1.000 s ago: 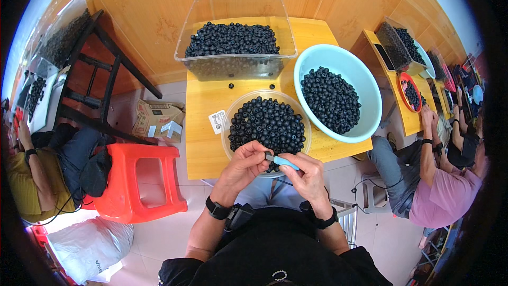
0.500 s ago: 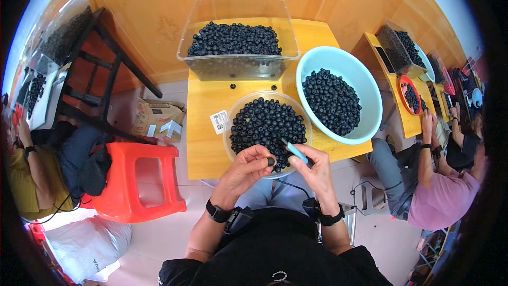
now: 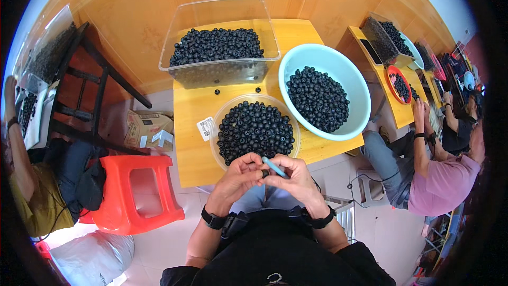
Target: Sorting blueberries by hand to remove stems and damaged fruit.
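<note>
My left hand (image 3: 238, 182) pinches a small black bead (image 3: 265, 173) between thumb and fingertips. My right hand (image 3: 295, 180) is closed round a slim light blue tool (image 3: 275, 167), held against the bead; its working tip cannot be made out. Both hands meet over the near rim of a round clear tub (image 3: 213, 145). Inside that tub lie many round black beads (image 3: 256, 130) with holes. Just beyond the tub, two loose black beads (image 3: 217, 91) rest on the yellow table (image 3: 193, 164).
A clear rectangular bin (image 3: 219, 69) of black parts stands at the back, and a pale blue basin (image 3: 359, 92) of them at the right. A white label (image 3: 204, 128) lies beside the tub. Left are a red stool (image 3: 124, 193) and a cardboard box (image 3: 148, 130). Other people sit on both sides.
My hands have drawn nearer to me and closer together, bringing the blue tool to the bead. The view has shifted slightly, moving the table and containers left.
</note>
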{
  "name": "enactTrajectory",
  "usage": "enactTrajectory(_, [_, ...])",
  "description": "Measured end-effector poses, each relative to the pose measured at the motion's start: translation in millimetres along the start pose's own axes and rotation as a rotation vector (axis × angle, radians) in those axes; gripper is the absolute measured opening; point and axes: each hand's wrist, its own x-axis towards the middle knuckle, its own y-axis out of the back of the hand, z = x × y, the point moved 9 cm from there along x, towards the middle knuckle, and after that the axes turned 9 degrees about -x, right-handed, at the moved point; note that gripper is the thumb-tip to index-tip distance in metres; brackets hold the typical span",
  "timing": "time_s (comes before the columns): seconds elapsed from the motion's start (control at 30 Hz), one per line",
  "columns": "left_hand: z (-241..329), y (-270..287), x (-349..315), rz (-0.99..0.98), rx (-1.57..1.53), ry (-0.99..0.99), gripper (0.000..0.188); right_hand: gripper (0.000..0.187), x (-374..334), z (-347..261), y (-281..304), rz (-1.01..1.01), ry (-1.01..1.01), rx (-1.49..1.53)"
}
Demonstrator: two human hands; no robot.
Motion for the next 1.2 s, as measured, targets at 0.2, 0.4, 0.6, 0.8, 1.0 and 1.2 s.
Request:
enactTrajectory(0.2, [11.6,5.0,2.2,0.181,0.285,-0.025,0.017,0.026,2.4,-7.3,39.5,0.179,0.074,-0.366])
enactTrajectory(0.4, [50.6,31.8,-9.0,0.456,0.683,-0.255,0.009,0.036,4.5,-87.0,157.7,0.818,0.416,-0.528])
enactTrajectory(0.6, [27.1,26.5,7.2,0.445,0.966,-0.245,0.008,0.029,-8.9,-65.9,145.7,0.802,0.32,-0.584])
enactTrajectory(0.8, [6.7,-13.4,32.8,0.245,1.456,-0.424,0.021,0.021,-23.3,-3.9,129.2,0.737,0.147,-0.591])
enactTrajectory(1.0, [-5.5,-29.4,39.5,0.173,1.685,-0.387,0.027,0.019,-32.5,12.1,126.0,0.729,0.142,-0.514])
enactTrajectory(1.2, [-11.1,-29.8,48.4,0.019,1.811,-0.323,0.023,0.016,-32.4,20.0,125.3,0.718,0.075,-0.549])
